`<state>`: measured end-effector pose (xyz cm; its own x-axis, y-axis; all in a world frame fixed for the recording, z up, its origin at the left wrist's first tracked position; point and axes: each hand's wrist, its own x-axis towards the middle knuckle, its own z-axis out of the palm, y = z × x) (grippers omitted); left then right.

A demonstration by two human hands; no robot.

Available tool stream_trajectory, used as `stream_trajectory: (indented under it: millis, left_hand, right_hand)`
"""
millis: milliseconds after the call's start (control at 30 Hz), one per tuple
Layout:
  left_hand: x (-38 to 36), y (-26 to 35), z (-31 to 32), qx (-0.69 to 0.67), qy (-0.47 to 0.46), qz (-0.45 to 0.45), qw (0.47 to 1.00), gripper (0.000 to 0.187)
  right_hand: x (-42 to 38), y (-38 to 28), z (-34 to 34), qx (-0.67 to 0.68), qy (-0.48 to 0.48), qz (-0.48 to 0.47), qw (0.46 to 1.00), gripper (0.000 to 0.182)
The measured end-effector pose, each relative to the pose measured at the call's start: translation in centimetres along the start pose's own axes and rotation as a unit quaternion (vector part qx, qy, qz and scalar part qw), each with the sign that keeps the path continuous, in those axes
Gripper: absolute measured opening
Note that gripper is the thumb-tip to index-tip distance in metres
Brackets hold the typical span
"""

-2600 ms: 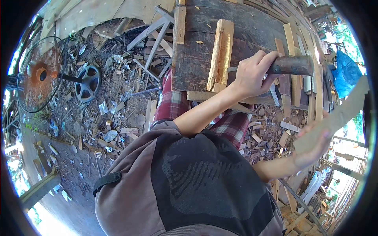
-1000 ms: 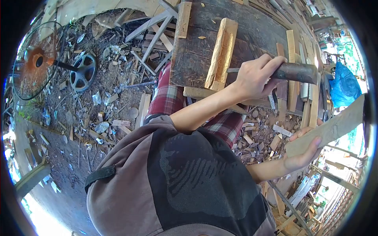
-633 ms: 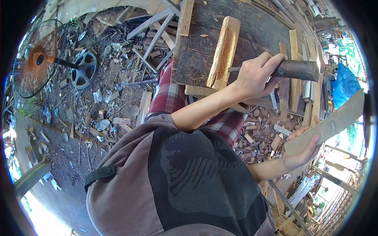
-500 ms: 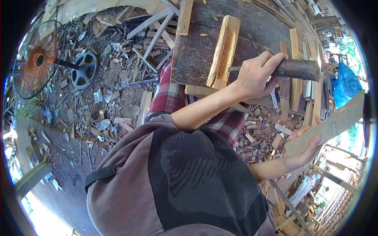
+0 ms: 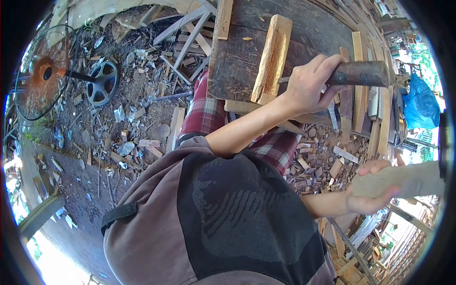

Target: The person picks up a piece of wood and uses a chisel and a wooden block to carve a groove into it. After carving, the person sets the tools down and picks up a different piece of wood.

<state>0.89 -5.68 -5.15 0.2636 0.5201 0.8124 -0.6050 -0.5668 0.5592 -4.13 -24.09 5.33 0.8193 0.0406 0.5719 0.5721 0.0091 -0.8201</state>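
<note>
Scraps, chips and crumpled bits litter the ground (image 5: 137, 107) all around, and over on the left stands a fan (image 5: 47, 73), orange at its hub, with a dark spoked base (image 5: 102, 84) beside it. Up at the top, the dark, worn tabletop (image 5: 237, 64) juts out over a pair of plaid trousers (image 5: 206, 114), and on it, near the front edge, lies the pale wood block (image 5: 272, 57), a long hollow cut down its length, the inside glowing golden! Now look at the left hand (image 5: 313, 83): fingers curled tight around a chisel (image 5: 363, 73), the thick dark handle poking out to the right, the short metal blade pointing left, straight at the block's right side. Its tip sits right at that edge, though whether it touches wood is too fine to call. And out wide, well apart from the block, the right hand (image 5: 363, 204) is closed around the end of a flat wooden bat (image 5: 411, 178), thumb on one side, fingers on the other, all of it a little blurred, the far end running to the dark rim of the view. Beyond the handle, long wood strips (image 5: 359, 102) line the tabletop's right side, and farther right hangs a bright blue plastic sheet (image 5: 421, 104). Down below, a grey-and-black shirt (image 5: 237, 213) fills the foreground.
</note>
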Motion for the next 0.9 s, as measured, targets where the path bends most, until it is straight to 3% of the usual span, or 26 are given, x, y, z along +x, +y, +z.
stream_trajectory:
  millis: [67, 167, 267, 333, 467, 533, 600, 633, 733, 767, 833, 900]
  left_hand:
    - [-0.2, 0.1, 0.1, 0.004, -0.019, 0.005, 1.0, 0.049]
    - [-0.3, 0.5, 0.2, 0.019, -0.03, -0.014, 0.999, 0.049]
    - [-0.2, 0.4, 0.2, 0.022, -0.025, -0.017, 0.999, 0.049]
    - [-0.5, 0.4, 0.0, 0.019, -0.031, -0.006, 0.999, 0.049]
    - [-0.1, 0.1, 0.6, 0.026, -0.032, -0.015, 0.999, 0.048]
    - [0.1, 0.0, 0.7, 0.032, -0.026, -0.028, 0.999, 0.048]
    - [-0.2, 0.2, 0.5, 0.031, -0.032, -0.025, 0.999, 0.047]
    - [-0.3, 0.3, 0.4, 0.03, -0.039, -0.019, 0.999, 0.047]
    - [-0.3, 0.5, 0.5, 0.027, -0.042, -0.009, 0.999, 0.047]
    - [-0.2, 0.2, 0.7, 0.028, -0.032, -0.009, 0.999, 0.048]
    - [0.0, 0.2, 0.7, 0.025, -0.024, -0.017, 0.999, 0.048]
    - [0.2, 0.1, 0.3, 0.028, -0.018, -0.033, 0.999, 0.048]
  right_hand:
    - [-0.2, 0.5, 0.9, -0.034, -0.036, -0.039, 0.998, 0.058]
    - [-0.8, -0.4, 2.1, -0.225, -0.065, 0.019, 0.972, 0.059]
    - [0.7, 0.6, 0.1, -0.126, -0.067, -0.021, 0.989, 0.053]
    - [0.7, -1.6, 3.0, 0.037, 0.032, -0.024, 0.998, 0.05]
    - [0.1, 0.9, 3.2, -0.204, -0.077, -0.008, 0.976, 0.051]
    - [0.4, 0.7, 3.2, -0.235, -0.095, 0.0, 0.967, 0.053]
    - [0.4, -0.5, 2.3, -0.144, -0.063, 0.021, 0.987, 0.054]
    - [0.5, -1.0, 2.4, -0.098, -0.013, 0.003, 0.995, 0.064]
    - [0.8, 0.7, 2.3, -0.048, -0.039, -0.061, 0.996, 0.054]
    - [0.5, 1.4, 3.0, -0.119, -0.05, 0.001, 0.992, 0.053]
    - [0.3, 1.6, 3.2, -0.229, -0.072, -0.008, 0.971, 0.05]
    - [0.7, 1.0, 2.2, -0.184, -0.072, -0.063, 0.978, 0.048]
